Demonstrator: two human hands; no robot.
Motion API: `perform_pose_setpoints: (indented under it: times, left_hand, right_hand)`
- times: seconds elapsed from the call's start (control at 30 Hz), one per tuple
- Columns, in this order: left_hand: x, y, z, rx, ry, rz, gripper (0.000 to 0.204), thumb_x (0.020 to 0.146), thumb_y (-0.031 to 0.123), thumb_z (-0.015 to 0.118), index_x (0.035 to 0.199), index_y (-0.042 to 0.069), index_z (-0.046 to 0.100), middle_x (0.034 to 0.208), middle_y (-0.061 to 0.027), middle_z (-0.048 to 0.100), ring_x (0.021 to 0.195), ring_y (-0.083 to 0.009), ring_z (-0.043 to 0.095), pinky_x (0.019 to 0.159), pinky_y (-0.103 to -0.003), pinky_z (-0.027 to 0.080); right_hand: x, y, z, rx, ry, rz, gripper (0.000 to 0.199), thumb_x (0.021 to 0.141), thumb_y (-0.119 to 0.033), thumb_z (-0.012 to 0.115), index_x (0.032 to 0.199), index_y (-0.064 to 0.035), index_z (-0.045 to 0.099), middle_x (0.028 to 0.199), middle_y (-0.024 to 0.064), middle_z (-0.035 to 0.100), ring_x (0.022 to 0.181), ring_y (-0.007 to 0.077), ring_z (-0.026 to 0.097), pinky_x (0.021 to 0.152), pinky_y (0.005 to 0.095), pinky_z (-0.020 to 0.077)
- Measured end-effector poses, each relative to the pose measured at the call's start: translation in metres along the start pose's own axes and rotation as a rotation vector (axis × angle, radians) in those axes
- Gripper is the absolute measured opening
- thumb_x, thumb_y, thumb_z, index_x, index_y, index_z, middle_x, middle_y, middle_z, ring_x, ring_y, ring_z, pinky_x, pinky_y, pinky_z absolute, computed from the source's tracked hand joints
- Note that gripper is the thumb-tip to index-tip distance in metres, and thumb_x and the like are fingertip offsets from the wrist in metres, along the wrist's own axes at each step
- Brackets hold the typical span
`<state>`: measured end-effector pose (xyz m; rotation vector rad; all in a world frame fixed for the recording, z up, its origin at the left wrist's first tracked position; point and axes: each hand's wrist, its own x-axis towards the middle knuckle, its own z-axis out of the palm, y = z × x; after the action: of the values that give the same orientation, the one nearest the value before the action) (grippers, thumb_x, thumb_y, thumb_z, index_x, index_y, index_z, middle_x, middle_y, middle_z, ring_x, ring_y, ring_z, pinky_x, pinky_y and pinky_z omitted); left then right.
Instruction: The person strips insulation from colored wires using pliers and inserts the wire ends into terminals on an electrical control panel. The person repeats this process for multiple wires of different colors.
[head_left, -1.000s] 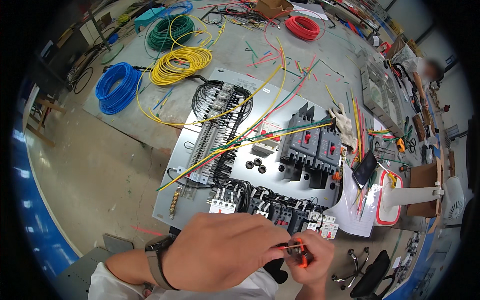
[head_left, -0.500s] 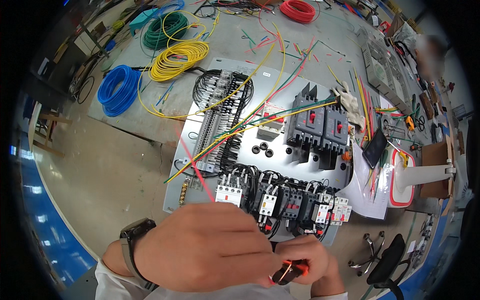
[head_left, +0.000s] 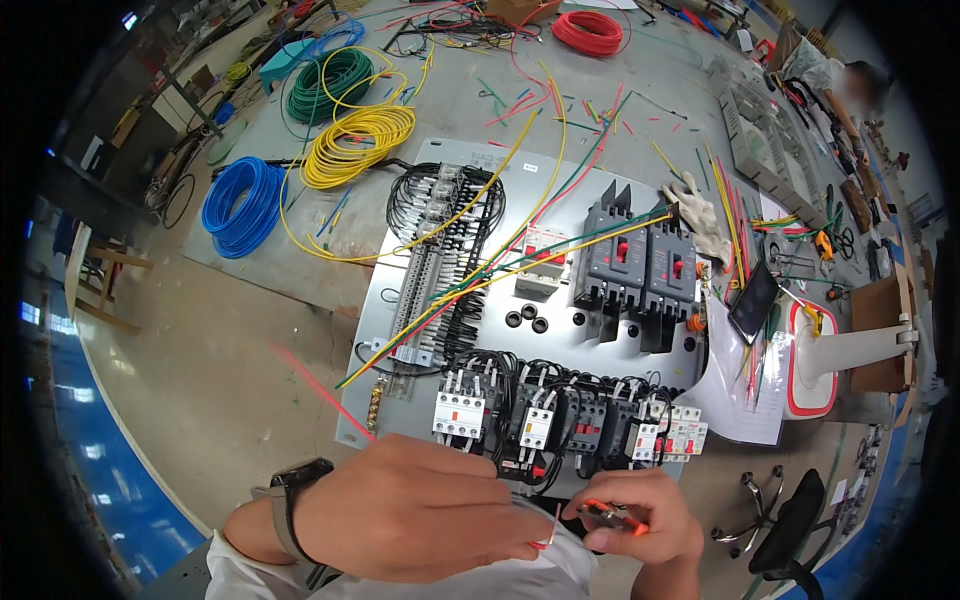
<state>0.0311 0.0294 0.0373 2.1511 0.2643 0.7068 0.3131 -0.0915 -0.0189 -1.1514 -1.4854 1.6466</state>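
Observation:
A red wire [head_left: 335, 405] is pinched in my left hand [head_left: 410, 510], which wears a dark watch on its wrist. The wire's long tail sticks out toward the far left; its short end [head_left: 555, 526] rises by the fingertips and looks bare. My right hand [head_left: 650, 515] is wrapped around small pliers with orange handles [head_left: 608, 515], possibly wire strippers, their jaws just right of the wire end and apart from it. Beyond both hands lies a grey metal mounting plate [head_left: 470, 300] carrying contactors [head_left: 460, 410], a terminal strip [head_left: 415, 290] and black circuit breakers [head_left: 620, 250].
Coils of blue [head_left: 242, 205], yellow [head_left: 360, 145], green [head_left: 330, 85] and red wire [head_left: 590, 33] lie on the grey table. Cut wires cross the plate. A white glove [head_left: 700, 225], a phone [head_left: 752, 302] and paper [head_left: 745, 400] lie to the right. An office chair [head_left: 790, 520] stands lower right.
The pliers have moved right, away from the wire end, and my two hands are farther apart. The red wire's tail has swung left and lower.

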Motion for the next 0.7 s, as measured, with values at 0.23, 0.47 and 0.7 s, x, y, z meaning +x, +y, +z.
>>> perform_pose_setpoints:
  times: [0.23,0.47,0.7]
  left_hand:
    - [0.008,0.009,0.005,-0.013,-0.030,-0.028,0.030,0.082,0.010,0.089,0.108,-0.002,0.080,0.077,-0.0031,0.072,0.057,-0.0144,0.061,0.048,-0.028,0.046]
    - [0.006,0.007,0.008,-0.043,-0.019,-0.038,0.032,0.082,0.011,0.090,0.110,-0.001,0.080,0.078,-0.0027,0.072,0.056,-0.0143,0.060,0.048,-0.028,0.044]
    - [0.007,0.005,0.007,-0.089,-0.020,-0.033,0.030,0.083,0.011,0.090,0.109,0.000,0.080,0.075,-0.0032,0.070,0.055,-0.0147,0.058,0.047,-0.029,0.042]
  right_hand:
    - [0.006,0.010,0.006,0.147,-0.092,-0.030,0.033,0.090,-0.017,0.085,0.115,0.0028,0.074,0.089,0.0094,0.071,0.068,0.0143,0.060,0.060,0.0290,0.0457]
    - [0.010,0.014,0.007,0.183,-0.141,-0.039,0.034,0.090,-0.018,0.085,0.116,0.0024,0.075,0.085,0.0084,0.070,0.067,0.0137,0.059,0.060,0.0288,0.0446]
    - [0.011,0.014,0.001,0.186,-0.214,0.046,0.038,0.081,-0.009,0.085,0.110,0.0115,0.074,0.098,0.0203,0.076,0.079,0.0225,0.071,0.067,0.0320,0.0526]
